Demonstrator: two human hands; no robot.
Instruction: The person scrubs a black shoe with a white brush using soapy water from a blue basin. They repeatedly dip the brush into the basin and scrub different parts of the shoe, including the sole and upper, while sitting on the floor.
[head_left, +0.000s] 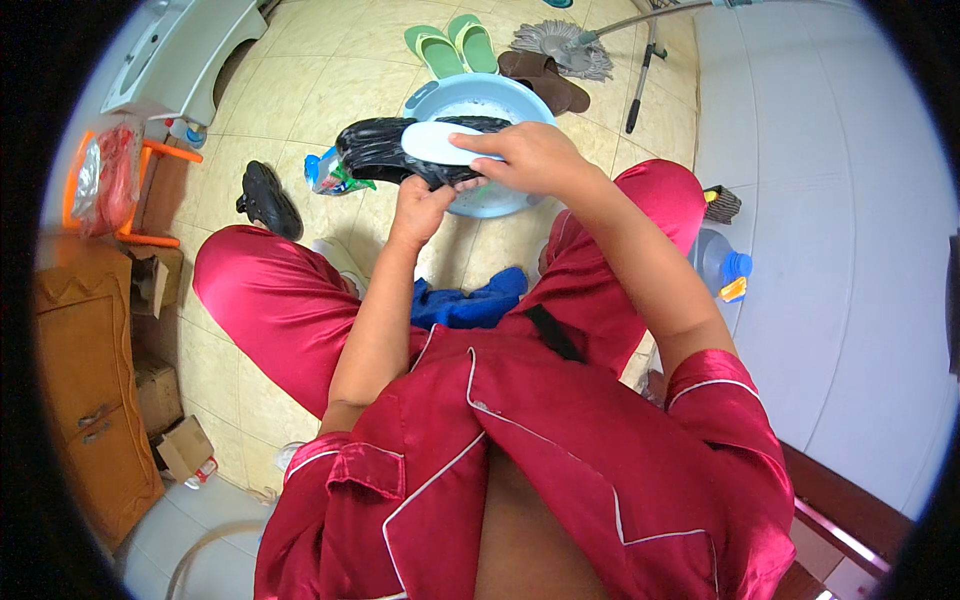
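Observation:
Over a light blue plastic basin (536, 105) of sudsy water, my left hand (424, 212) grips a wet black clog (373, 150) from below. White foam streaks its surface. My right hand (529, 154) holds a scrub brush with a white oval back (439, 144) against the clog, thumb on top. The bristles are hidden under the brush. Another black clog (271, 199) rests on the tiled floor to the left. Between it and the basin lies a blue and green plastic packet (328, 171).
Green flip-flops (454, 49), brown slippers (551, 82) and a mop head (562, 49) lie beyond the basin. A blue cloth (472, 300) is between my feet. A capped plastic bottle (716, 259) stands at right. An orange stool (131, 187) and wooden cabinet (94, 375) stand at left.

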